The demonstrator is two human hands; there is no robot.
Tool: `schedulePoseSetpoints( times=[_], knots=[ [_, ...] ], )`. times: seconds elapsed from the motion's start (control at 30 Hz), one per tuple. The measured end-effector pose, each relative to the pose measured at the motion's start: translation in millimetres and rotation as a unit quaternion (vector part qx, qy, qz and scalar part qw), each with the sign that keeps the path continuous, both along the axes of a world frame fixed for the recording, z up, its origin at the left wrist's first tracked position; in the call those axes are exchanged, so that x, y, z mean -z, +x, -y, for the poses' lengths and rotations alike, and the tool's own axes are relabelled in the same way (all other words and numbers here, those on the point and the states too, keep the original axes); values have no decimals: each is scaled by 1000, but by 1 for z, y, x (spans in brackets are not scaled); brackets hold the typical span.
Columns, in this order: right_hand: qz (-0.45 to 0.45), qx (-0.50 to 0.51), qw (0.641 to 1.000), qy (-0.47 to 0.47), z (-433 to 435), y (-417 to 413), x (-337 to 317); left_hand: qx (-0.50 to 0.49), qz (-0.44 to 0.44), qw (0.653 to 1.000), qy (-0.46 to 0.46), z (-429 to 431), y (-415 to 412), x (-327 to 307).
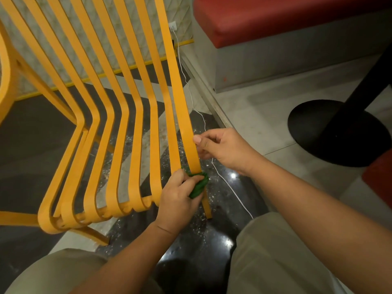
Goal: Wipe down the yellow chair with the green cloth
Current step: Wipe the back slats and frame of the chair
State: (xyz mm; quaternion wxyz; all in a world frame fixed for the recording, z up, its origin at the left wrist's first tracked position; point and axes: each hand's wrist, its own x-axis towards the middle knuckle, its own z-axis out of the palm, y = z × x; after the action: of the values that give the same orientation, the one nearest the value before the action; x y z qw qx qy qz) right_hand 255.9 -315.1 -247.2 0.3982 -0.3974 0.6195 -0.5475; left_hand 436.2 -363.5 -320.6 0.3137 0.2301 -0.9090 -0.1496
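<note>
In the lower centre of the frame the left hand (176, 198) grips the bunched green cloth (199, 185) against the rightmost slat of the yellow chair (177, 85). Just above it, the right hand (224, 149) pinches the same slat. A white cable (231, 189) lies on the floor beside them

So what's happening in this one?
A person is wiping a yellow chair. The left hand grips a bunched green cloth against the rightmost slat, near the seat's front edge. The right hand pinches that same slat just above. A white cable lies on the floor beside the chair.
</note>
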Motion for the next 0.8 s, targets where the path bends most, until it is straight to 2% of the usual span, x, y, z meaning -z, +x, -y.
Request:
schedulePoseSetpoints(
  times=[0.07, 0.1, 0.17, 0.23, 0.3, 0.33, 0.4, 0.43, 0.53, 0.57, 0.63, 0.7, 0.73, 0.8],
  knots=[
    [-42, 29, 997, 52, -15, 2, 9, -7, -62, 998, 27, -10, -3, -19],
    [-11, 15, 996, 85, -26, 2, 14, -5, -93, 995, 32, -17, -5, -31],
    [169, -77, 974, 129, -47, 6, 23, 3, -126, 991, 49, -27, -12, -51],
    [371, -142, 915, 75, -66, 14, 26, 25, -102, 988, 110, -33, -22, -62],
    [469, -113, 876, -8, -73, 17, 32, 72, -30, 987, 140, -35, -28, -69],
    [478, -82, 874, -45, -73, 16, 35, 97, 10, 986, 134, -32, -28, -75],
    [450, -16, 889, -80, -71, 10, 43, 133, 70, 981, 119, -23, -24, -95],
    [425, 14, 902, -73, -69, 8, 47, 129, 65, 984, 108, -17, -20, -107],
    [316, 77, 945, -35, -61, 17, 60, 20, -66, 995, 78, 8, -15, -132],
    [259, 84, 962, -24, -58, 23, 64, -30, -95, 990, 96, 19, -16, -131],
    [123, 93, 988, -16, -53, 36, 73, -71, -63, 971, 221, 37, -20, -120],
    [0, 119, 993, -11, -49, 44, 78, -6, 2, 927, 376, 47, -21, -104],
    [-43, 135, 990, -10, -47, 47, 82, 38, 14, 905, 424, 49, -20, -95],
    [-84, 155, 984, -3, -43, 49, 91, 100, 8, 891, 443, 49, -17, -86]
  ],
)
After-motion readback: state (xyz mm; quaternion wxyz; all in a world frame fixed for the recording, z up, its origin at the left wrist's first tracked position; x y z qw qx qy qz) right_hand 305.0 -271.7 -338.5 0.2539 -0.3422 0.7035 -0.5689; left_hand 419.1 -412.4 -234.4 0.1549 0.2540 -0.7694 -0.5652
